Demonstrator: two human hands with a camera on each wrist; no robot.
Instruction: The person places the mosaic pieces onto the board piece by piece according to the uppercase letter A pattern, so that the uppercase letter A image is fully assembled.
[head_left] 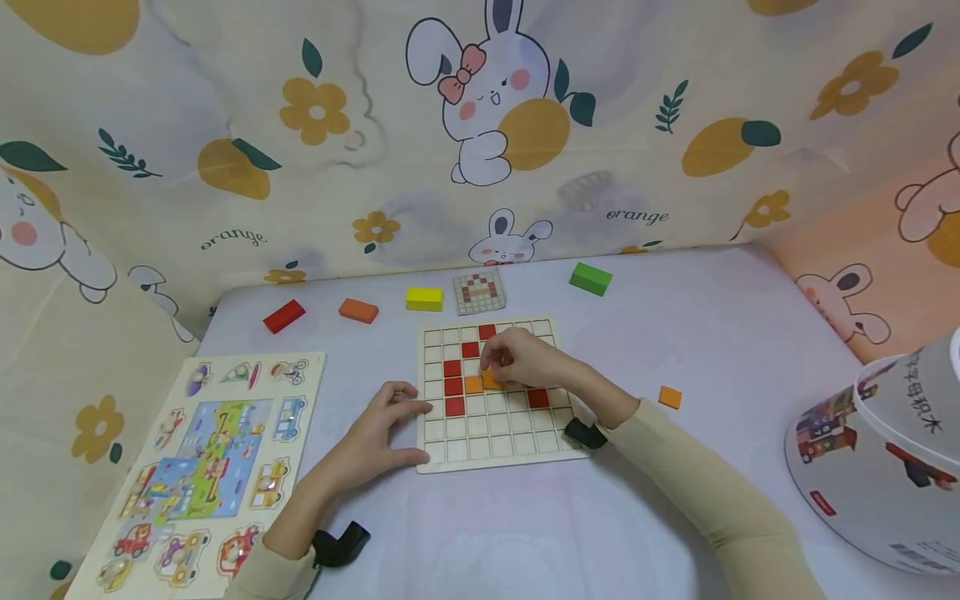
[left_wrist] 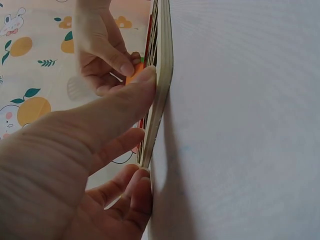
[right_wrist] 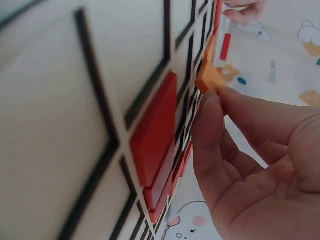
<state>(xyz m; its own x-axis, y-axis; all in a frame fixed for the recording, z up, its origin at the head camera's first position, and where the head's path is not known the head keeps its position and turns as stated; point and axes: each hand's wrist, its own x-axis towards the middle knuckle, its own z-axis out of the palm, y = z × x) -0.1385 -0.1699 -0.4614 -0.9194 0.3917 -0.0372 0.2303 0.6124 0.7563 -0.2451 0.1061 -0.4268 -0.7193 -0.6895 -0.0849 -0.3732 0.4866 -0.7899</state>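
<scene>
A wooden grid board (head_left: 487, 429) lies on the table with several red square tiles (head_left: 454, 407) and an orange tile (head_left: 473, 384) in its cells. Over its middle, my right hand (head_left: 528, 358) pinches another orange tile (right_wrist: 211, 77) between thumb and fingertips. That tile is tilted against the grid, beside the placed orange one. My left hand (head_left: 375, 433) rests at the board's left edge, thumb near the front corner and fingertips touching the rim (left_wrist: 162, 75). The right hand partly covers some cells.
A pattern card (head_left: 479, 292) lies behind the board, among red (head_left: 284, 317), orange (head_left: 358, 311), yellow (head_left: 424, 299) and green blocks (head_left: 591, 279). A loose orange tile (head_left: 671, 397) lies right, near a white bucket (head_left: 885, 467). A picture puzzle (head_left: 311, 375) lies left.
</scene>
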